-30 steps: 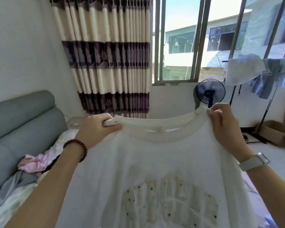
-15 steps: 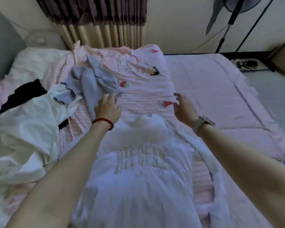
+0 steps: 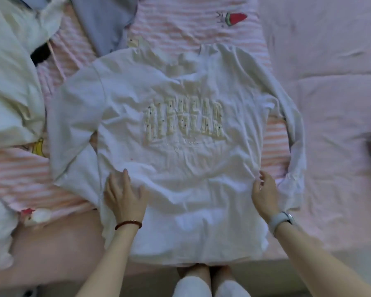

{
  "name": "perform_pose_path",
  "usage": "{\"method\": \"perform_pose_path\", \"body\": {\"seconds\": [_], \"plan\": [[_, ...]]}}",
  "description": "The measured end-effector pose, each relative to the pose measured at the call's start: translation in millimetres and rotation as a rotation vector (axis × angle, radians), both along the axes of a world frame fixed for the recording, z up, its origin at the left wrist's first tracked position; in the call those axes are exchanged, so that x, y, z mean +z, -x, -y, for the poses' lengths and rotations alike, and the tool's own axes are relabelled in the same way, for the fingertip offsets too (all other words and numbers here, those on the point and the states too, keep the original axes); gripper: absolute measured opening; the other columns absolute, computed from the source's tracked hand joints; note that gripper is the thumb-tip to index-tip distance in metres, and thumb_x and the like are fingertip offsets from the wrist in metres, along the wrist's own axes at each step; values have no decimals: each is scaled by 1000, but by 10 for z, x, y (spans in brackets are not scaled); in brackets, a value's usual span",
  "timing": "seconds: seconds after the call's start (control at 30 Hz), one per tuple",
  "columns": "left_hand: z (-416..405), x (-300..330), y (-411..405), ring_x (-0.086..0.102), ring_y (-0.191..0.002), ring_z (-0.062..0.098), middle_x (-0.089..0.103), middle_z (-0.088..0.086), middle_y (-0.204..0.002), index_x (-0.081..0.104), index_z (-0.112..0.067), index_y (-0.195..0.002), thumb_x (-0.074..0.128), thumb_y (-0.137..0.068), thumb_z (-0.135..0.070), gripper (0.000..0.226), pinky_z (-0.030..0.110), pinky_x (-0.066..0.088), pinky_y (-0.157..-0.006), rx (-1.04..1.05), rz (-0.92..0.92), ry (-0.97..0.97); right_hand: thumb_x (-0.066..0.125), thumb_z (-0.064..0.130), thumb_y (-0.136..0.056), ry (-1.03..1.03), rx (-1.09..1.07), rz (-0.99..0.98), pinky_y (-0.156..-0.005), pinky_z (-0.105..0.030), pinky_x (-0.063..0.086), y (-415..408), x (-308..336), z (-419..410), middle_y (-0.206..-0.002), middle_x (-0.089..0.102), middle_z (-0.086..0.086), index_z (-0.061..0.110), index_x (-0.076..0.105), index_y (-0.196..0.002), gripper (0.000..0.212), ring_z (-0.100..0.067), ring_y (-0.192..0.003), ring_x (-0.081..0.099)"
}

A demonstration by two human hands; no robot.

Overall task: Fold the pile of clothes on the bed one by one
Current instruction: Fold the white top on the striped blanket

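On the pink bed (image 3: 330,103), a white shirt (image 3: 180,159) lies flat with its front up and its neck far from the person. Left hand (image 3: 124,196) rests flat on the shirt's lower left part, fingers spread. Right hand (image 3: 265,194) touches the shirt's right edge with loosely bent fingers; I cannot tell if it pinches the cloth. More clothes (image 3: 11,67) sit at the left.

The sweatshirt (image 3: 180,168) is white with cream block lettering (image 3: 183,121) dotted in dark specks. Under it lies a blanket (image 3: 191,28) in pink and white stripes, printed with a red strawberry (image 3: 234,18). The bed (image 3: 330,103) is plain pale pink. A grey-blue garment (image 3: 103,20) and a cream-white one (image 3: 9,61) lie beside it.
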State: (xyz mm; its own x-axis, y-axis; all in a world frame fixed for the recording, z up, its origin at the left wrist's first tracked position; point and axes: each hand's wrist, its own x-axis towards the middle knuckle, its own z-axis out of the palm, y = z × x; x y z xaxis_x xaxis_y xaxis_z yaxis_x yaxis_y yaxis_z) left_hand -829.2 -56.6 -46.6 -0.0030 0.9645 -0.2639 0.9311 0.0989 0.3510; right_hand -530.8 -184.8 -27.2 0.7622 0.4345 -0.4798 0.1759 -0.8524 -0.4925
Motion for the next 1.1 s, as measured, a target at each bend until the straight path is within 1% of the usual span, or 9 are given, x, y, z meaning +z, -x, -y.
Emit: {"method": "perform_pose_path", "body": {"seconds": [0.17, 0.27, 0.33, 0.43, 0.57, 0.73, 0.87, 0.93, 1.1], "plan": [[207, -99, 469, 29, -133, 34, 32, 20, -144, 35, -5, -139, 58, -87, -11, 57, 41, 25, -107, 353, 242, 25, 36, 8, -96, 133, -100, -144, -62, -28, 21, 115, -101, 513, -100, 53, -19, -2, 53, -110, 23, -32, -86, 45], [262, -63, 674, 43, -121, 25, 44, 10, -134, 42, -8, -133, 51, -93, -26, 44, 34, 33, -100, 559, 394, 145, 44, 16, -91, 110, -119, -273, -61, -30, 31, 188, -227, 808, -80, 49, -8, 7, 52, -98, 13, -28, -77, 44], [316, -41, 769, 49, -108, 21, 50, 3, -123, 44, -12, -130, 49, -93, -39, 46, 35, 38, -95, 738, 505, 287, 50, 18, -90, 55, -110, -336, -70, -32, 43, 233, -255, 944, -84, 52, -1, 12, 51, -107, 18, -31, -83, 52], [485, 7, 826, 58, -89, 22, 59, 8, -113, 53, -10, -111, 53, -93, -23, 22, 37, 47, -85, 753, 626, 551, 53, 19, -91, 107, -123, -402, -85, -38, 47, 280, -271, 1130, -99, 59, 1, 14, 54, -112, 22, -23, -93, 56], [730, 189, 779, 56, -86, 23, 60, -2, -81, 57, -6, -98, 53, -92, -13, 9, 29, 42, -72, 522, 464, 478, 46, 7, -90, 191, -68, -313, -52, -31, 38, 337, -189, 1335, -69, 53, -9, -1, 55, -90, 13, -27, -63, 50], [950, 521, 926, 49, -81, 21, 56, 9, -81, 55, -1, -92, 50, -95, -19, 19, 31, 36, -65, 358, 360, 232, 37, 22, -99, 167, 12, -71, -65, -34, 32, 264, 110, 1551, -83, 52, -13, 9, 48, -98, 17, -30, -74, 47], [1098, 749, 961, 54, -72, 18, 58, 3, -79, 55, -8, -92, 56, -92, -17, 9, 22, 45, -57, 407, 513, 430, 38, 27, -98, 219, 79, 44, -63, -36, 36, 127, 192, 1709, -75, 51, -11, 8, 49, -90, 24, -32, -71, 49], [1140, 734, 1079, 59, -77, 21, 63, 8, -88, 58, -8, -94, 59, -90, -17, 10, 25, 49, -64, 356, 427, 558, 39, 26, -98, 253, 102, 53, -63, -36, 38, 70, 206, 1789, -75, 53, -11, 11, 47, -89, 19, -33, -71, 51], [1215, 383, 1435, 53, -101, 34, 57, 14, -118, 51, -2, -120, 57, -90, -26, 39, 37, 41, -89, 338, -75, 607, 44, 18, -94, 470, 170, 37, -67, -38, 41, 111, 147, 1856, -92, 57, -17, 12, 44, -104, 12, -34, -76, 52]]}}
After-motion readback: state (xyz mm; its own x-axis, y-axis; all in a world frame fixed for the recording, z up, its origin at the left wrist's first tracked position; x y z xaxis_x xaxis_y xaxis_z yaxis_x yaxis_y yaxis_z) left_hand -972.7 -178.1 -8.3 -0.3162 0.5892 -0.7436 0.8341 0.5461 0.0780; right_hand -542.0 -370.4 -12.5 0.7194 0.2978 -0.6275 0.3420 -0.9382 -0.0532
